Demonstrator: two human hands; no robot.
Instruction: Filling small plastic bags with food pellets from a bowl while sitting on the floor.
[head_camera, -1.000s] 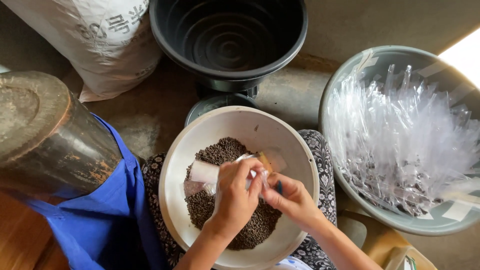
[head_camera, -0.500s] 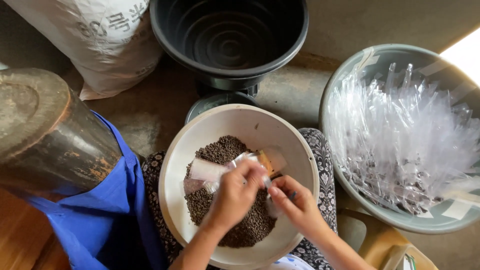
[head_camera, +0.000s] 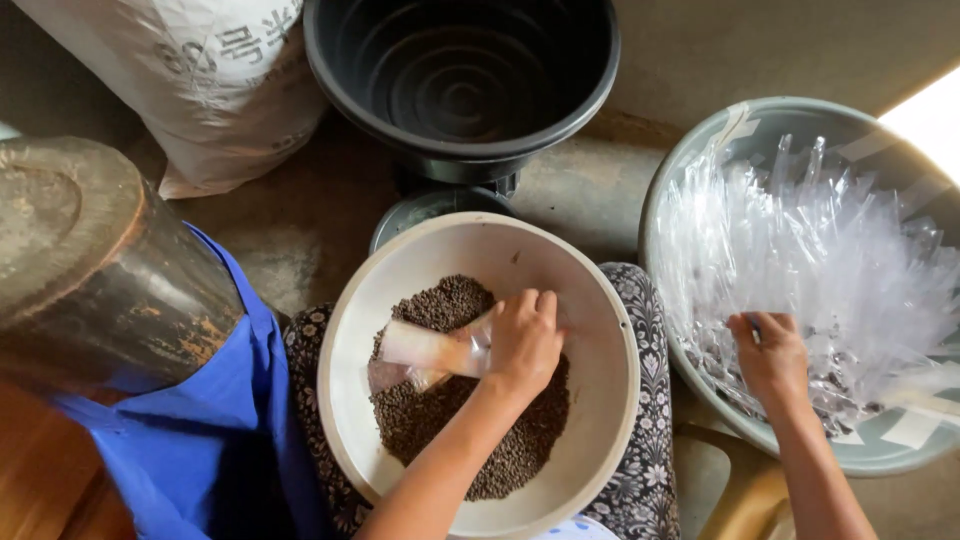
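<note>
- Clear sachet (head_camera: 425, 350): centre frame, above dark seeds (head_camera: 470, 430) in cream bowl (head_camera: 600, 340); long axis roughly horizontal, free end pointing left.
- Left hand (head_camera: 522, 340): closed around sachet's right end.
- Right hand (head_camera: 768, 352): fingers curled, touching clear bags (head_camera: 830, 260) in grey basin (head_camera: 700, 150), right.

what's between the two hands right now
In the head view, between the left hand and the right hand lie the cream bowl's right rim, a strip of floral fabric, and the grey basin's near edge.
</note>
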